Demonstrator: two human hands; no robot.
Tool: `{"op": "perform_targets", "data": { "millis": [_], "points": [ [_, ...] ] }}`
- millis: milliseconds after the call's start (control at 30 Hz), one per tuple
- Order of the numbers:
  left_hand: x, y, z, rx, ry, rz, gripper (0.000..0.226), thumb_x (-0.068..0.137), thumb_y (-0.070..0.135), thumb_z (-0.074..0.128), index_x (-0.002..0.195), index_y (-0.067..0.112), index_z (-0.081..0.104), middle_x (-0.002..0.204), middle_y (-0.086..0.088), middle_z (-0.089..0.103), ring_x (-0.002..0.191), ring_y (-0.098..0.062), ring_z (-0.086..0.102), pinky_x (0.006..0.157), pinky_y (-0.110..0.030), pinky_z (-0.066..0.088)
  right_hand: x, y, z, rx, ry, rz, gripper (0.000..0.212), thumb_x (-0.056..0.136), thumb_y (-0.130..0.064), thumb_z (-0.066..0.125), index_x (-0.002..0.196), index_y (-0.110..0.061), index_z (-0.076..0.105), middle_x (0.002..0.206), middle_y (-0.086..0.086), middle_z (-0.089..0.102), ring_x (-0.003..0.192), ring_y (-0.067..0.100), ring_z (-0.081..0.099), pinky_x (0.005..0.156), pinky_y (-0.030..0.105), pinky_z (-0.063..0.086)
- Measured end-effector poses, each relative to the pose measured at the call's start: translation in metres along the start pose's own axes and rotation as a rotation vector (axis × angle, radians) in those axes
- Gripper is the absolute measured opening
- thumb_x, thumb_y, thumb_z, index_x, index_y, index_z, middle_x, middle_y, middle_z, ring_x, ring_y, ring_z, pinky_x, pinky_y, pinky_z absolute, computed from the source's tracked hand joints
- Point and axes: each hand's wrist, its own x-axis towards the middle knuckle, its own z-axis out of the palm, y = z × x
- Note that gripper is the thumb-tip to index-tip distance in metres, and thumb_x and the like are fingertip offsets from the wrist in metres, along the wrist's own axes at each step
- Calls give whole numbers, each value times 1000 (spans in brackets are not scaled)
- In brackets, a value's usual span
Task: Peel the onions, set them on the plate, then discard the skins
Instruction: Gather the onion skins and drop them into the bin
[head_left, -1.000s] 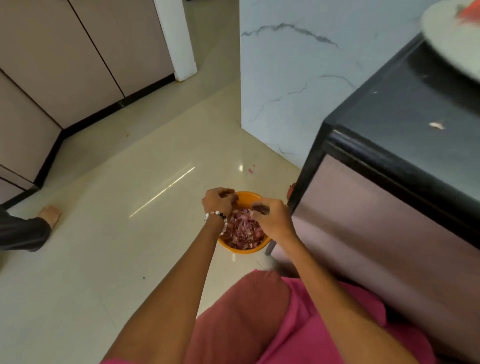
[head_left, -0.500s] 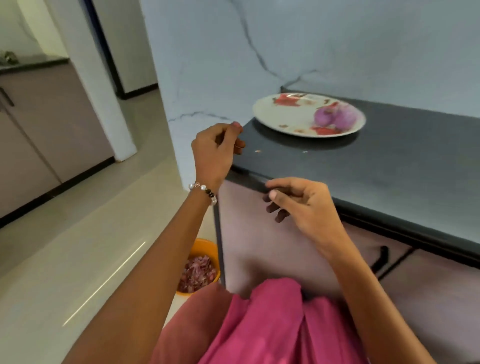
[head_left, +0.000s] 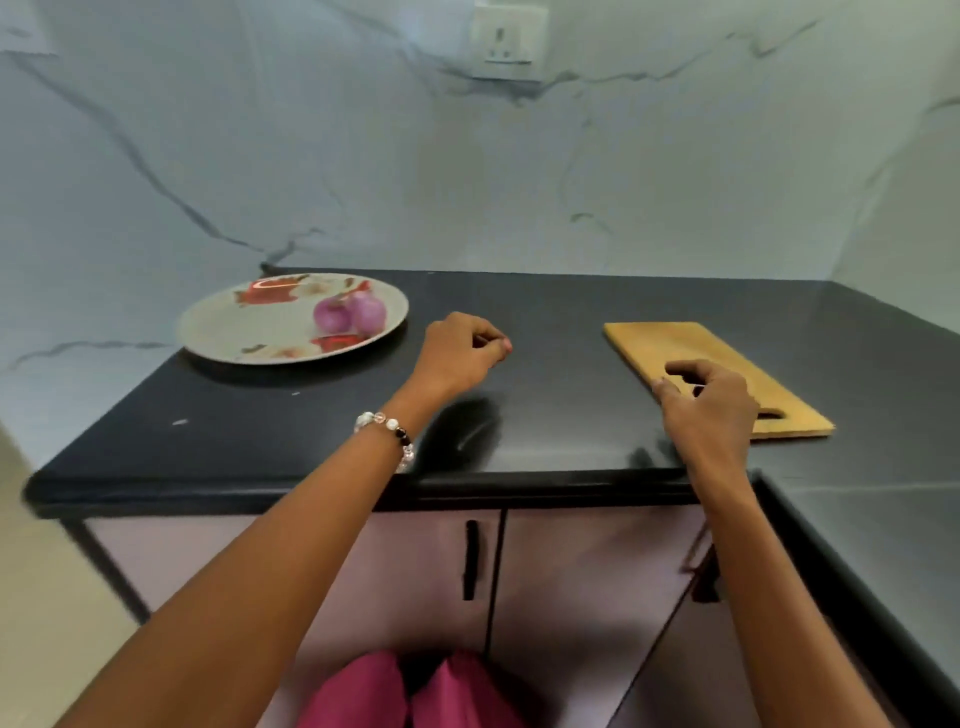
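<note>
Two peeled purple onions (head_left: 349, 315) lie side by side on the right part of a floral plate (head_left: 244, 332), which stands at the back left of the black countertop (head_left: 550, 312). My left hand (head_left: 461, 353) hovers over the counter just right of the plate, fingers curled into a fist with nothing visible in it. My right hand (head_left: 710, 406) hangs over the near end of a wooden cutting board (head_left: 675, 344), fingers loosely curled and holding nothing. A small pale skin scrap (head_left: 180, 422) lies near the counter's front left edge.
A marble wall with a power socket (head_left: 509, 42) backs the counter. The counter turns a corner along the right side. Below the front edge are cabinet doors with a black handle (head_left: 470, 561). Floor shows at lower left.
The view has swung up from the orange bin of skins on the floor to the countertop. Both hands rose from the bin and now hover above the counter, left by the plate, right over the board.
</note>
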Motion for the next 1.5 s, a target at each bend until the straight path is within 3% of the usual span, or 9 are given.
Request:
{"op": "perform_targets", "data": {
  "millis": [133,267,400,467,567,700,900,1133,1500],
  "points": [
    [32,19,50,98,-135,66,23,88,25,66,106,12,72,107,-4,71,101,-15,64,87,-18,42,19,16,-14,-371,80,228,52,93,-42,61,123,0,57,136,32,43,125,47,36,104,46,28],
    [68,32,94,175,-224,90,46,91,35,62,129,11,57,137,-9,52,129,-23,45,106,-30,32,31,30,-11,-602,-50,320,76,93,-57,53,134,6,46,142,42,30,135,52,24,111,52,24],
    [105,31,126,228,-310,85,61,95,42,52,144,9,37,153,-15,28,142,-30,25,115,-38,22,58,50,-4,-631,-233,299,58,96,-55,48,115,-1,57,138,41,41,139,49,22,114,50,12],
    [119,26,131,260,-293,75,61,98,43,46,147,9,32,155,-19,23,144,-33,17,117,-43,18,70,51,-8,-569,-318,272,45,94,-55,53,98,-11,55,130,31,53,135,45,30,114,49,16],
    [136,12,127,295,-303,23,61,99,46,38,148,10,30,153,-17,29,143,-35,22,116,-50,20,81,46,-14,-465,-441,190,40,91,-48,64,102,-9,58,113,13,57,127,36,40,109,42,28],
    [134,-8,100,422,-231,-46,52,96,44,47,137,13,45,138,-15,50,128,-36,44,104,-47,38,88,39,-10,-228,-617,139,67,79,-34,81,136,-10,54,141,14,47,128,30,46,90,29,39],
    [90,-40,37,514,2,-198,46,86,39,67,119,8,58,121,-17,61,115,-36,53,90,-43,46,85,10,10,-146,-818,18,69,79,-16,81,141,-10,52,150,6,41,138,29,38,104,29,31],
    [27,-52,-14,492,170,-269,47,79,37,75,107,2,63,104,-17,66,97,-32,60,75,-38,45,73,-17,35,-122,-763,21,75,73,-9,84,141,-9,51,140,17,52,132,33,47,110,46,38],
    [-10,-69,-45,93,244,-307,45,79,22,77,119,5,65,115,-12,67,103,-22,63,88,-29,47,45,-21,44,-132,-700,-15,53,82,-19,79,130,-6,61,132,15,58,120,29,53,92,31,41]
  ]
}}
